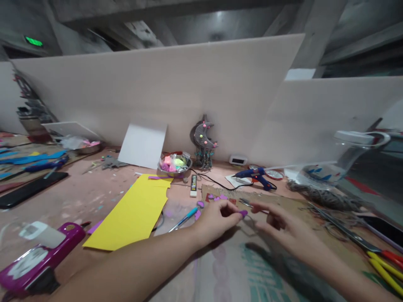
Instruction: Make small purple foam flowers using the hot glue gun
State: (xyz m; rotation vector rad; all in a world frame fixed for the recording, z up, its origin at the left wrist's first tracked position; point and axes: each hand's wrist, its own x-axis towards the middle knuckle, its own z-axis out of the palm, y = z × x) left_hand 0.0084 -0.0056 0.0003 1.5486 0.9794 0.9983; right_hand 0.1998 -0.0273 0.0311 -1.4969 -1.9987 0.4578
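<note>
Left hand (217,219): fingers pinched on a small purple piece (243,213), which sits at their tips, just above the cardboard (283,201) on the surface. Right hand (278,222): fingers loose and spread, gripping nothing, with the tips just beside the purple piece on its right. A blue pen (185,219) and a yellow sheet (135,214) lie left of the hands. A glue gun (256,175) lies beyond them.

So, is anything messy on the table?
Yes. Purple scraps lie scattered by the left hand; the yellow sheet sits askew with a notch cut from its far corner; pale specks dot the table.
</note>
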